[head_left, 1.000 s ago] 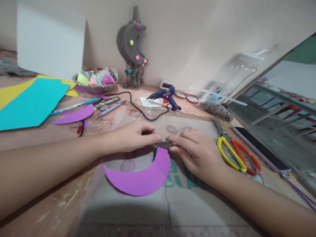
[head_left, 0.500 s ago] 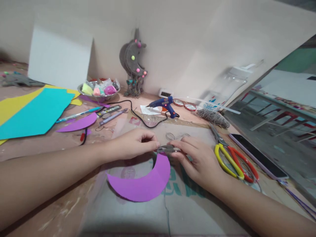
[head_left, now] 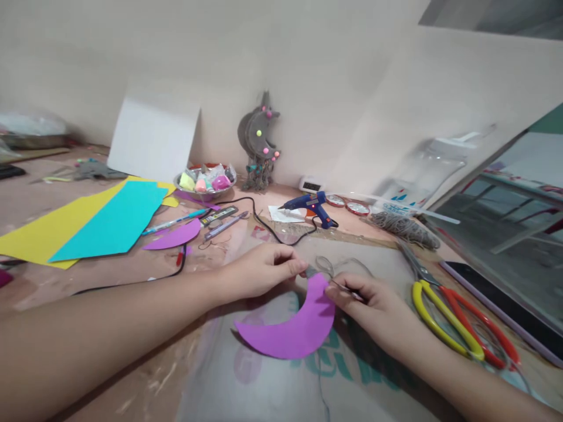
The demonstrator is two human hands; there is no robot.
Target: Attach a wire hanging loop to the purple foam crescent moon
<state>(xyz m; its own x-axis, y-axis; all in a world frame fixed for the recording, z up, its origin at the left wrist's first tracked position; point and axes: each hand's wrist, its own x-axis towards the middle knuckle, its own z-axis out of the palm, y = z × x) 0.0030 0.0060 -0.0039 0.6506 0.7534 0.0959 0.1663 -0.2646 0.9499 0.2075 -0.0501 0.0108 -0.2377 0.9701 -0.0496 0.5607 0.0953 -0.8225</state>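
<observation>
A purple foam crescent [head_left: 294,332] lies flat on a clear plastic sheet [head_left: 246,387] in front of me. My left hand [head_left: 259,271] is closed, its fingertips pinching something small and grey at the crescent's upper tip. My right hand [head_left: 372,305] is closed too, pinching a thin wire or needle [head_left: 341,285] that points at the same tip. A loop of clear thread [head_left: 328,264] lies just behind the tip.
Yellow and red scissors [head_left: 457,325] and a dark phone [head_left: 505,296] lie to the right. A blue glue gun [head_left: 311,206] with its black cord, twine [head_left: 404,227], a bowl of pom-poms [head_left: 204,181], pens, a second purple crescent [head_left: 173,237] and teal and yellow sheets [head_left: 109,223] lie behind and left.
The view has swung left and up, so everything sits further right. My right hand has let go of the small grey piece and drawn back a little, pinching a thin wire.
</observation>
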